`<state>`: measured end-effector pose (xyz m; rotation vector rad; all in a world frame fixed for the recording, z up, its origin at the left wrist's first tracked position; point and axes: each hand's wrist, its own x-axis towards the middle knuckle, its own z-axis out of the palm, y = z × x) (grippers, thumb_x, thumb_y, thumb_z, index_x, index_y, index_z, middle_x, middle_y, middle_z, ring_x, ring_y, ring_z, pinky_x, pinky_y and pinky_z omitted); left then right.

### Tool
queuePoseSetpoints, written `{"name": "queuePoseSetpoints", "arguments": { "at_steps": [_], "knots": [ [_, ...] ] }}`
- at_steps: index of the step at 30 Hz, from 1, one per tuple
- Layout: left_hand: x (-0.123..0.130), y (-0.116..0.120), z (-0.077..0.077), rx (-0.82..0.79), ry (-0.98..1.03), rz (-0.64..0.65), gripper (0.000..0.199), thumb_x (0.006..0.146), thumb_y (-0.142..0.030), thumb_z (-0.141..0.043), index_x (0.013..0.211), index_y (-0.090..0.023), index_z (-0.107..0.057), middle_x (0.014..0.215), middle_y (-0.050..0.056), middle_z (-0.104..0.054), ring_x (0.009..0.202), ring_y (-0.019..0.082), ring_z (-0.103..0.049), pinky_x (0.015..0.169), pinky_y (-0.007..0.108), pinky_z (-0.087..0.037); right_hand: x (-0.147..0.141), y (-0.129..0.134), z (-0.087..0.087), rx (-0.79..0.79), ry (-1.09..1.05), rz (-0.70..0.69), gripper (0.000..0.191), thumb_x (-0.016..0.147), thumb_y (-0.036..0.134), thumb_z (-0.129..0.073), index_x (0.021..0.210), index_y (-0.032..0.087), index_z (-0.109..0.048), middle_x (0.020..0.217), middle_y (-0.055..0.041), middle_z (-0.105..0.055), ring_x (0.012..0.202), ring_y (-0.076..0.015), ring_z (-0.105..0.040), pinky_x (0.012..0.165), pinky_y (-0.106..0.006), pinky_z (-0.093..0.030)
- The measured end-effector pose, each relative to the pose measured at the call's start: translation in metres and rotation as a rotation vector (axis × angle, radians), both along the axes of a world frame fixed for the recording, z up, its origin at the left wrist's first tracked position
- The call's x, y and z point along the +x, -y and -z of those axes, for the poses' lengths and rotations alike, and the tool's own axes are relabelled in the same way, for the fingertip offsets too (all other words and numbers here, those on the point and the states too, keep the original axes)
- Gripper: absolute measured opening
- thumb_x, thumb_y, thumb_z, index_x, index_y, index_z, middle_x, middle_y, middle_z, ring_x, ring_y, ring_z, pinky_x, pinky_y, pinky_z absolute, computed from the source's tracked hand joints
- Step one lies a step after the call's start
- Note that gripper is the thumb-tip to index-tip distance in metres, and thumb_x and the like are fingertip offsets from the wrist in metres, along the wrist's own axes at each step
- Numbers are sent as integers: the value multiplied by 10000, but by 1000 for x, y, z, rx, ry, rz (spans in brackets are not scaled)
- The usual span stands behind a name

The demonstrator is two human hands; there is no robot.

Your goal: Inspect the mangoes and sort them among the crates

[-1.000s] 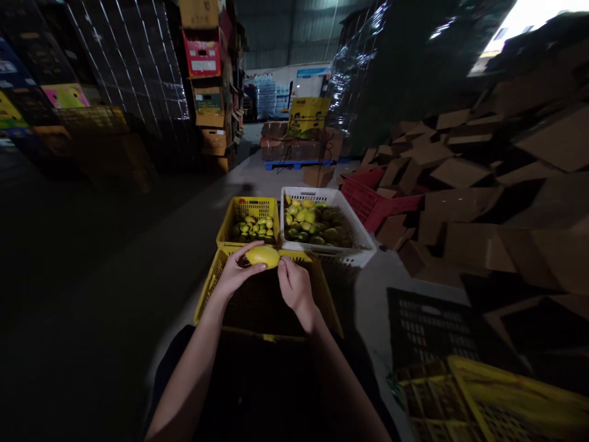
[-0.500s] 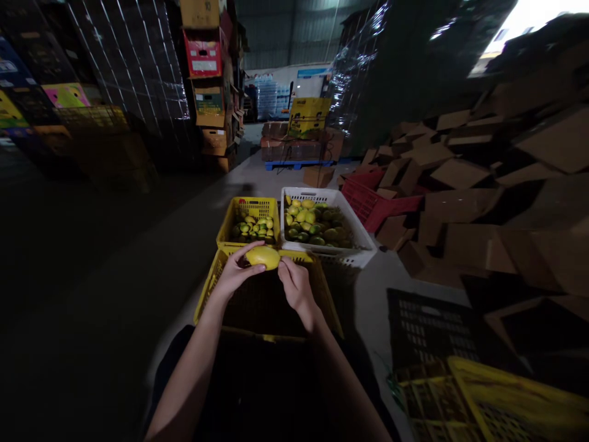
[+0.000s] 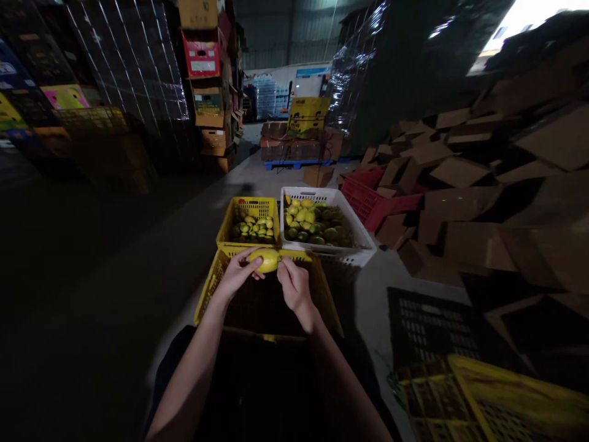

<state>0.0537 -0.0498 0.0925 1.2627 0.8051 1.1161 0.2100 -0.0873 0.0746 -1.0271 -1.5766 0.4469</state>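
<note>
A yellow fruit point(image 3: 267, 260) is held over the near yellow crate point(image 3: 327, 288). My left hand point(image 3: 237, 275) is wrapped round the fruit's left end, thumb in front. My right hand point(image 3: 295, 283) is closed at the fruit's right tip; what its fingers pinch there is too small to make out. Beyond the hands, a smaller yellow crate point(image 3: 223, 228) holds several yellow and green fruits, and a white crate point(image 3: 363, 236) beside it holds several larger ones. The near crate's inside is dark.
Cardboard boxes point(image 3: 460, 209) lie heaped at the right, with a red crate point(image 3: 363, 199) at their edge. A black crate point(image 3: 432, 325) and a yellow crate point(image 3: 515, 399) stand at the lower right. Stacked cartons point(image 3: 211, 110) rise behind.
My left hand has shifted its grip on the fruit, with fingers now showing below it, and the fruit has turned slightly. My right hand stays at the fruit's tip.
</note>
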Motion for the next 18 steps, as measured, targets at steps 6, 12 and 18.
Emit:
{"name": "queuePoseSetpoints", "arguments": {
  "at_steps": [6, 12, 18],
  "knots": [
    [7, 2, 1, 35, -67, 7, 669, 646, -795, -692, 771, -137, -704, 566, 8, -650, 425, 120, -565, 423, 226, -416, 1, 2, -10, -17, -7, 90, 374, 926, 420, -474, 618, 242, -360, 523, 44, -406, 467, -111, -379, 492, -267, -302],
    [10, 2, 8, -58, -60, 5, 630, 760, -774, -596, 689, -150, -652, 470, 24, -596, 410, 121, -526, 405, 228, -385, 2, -5, -9, -273, -284, -55, 426, 850, 598, -583, 676, 233, -447, 504, 67, -397, 454, -104, -388, 453, -247, -292],
    [10, 2, 10, -160, -2, -23, 591, 759, -743, -592, 715, -158, -662, 482, 15, -583, 382, 100, -479, 342, 204, -287, -7, -5, -6, -322, -392, -164, 536, 817, 741, -540, 706, 219, -488, 537, 73, -375, 455, -85, -344, 436, -237, -291]
  ]
}}
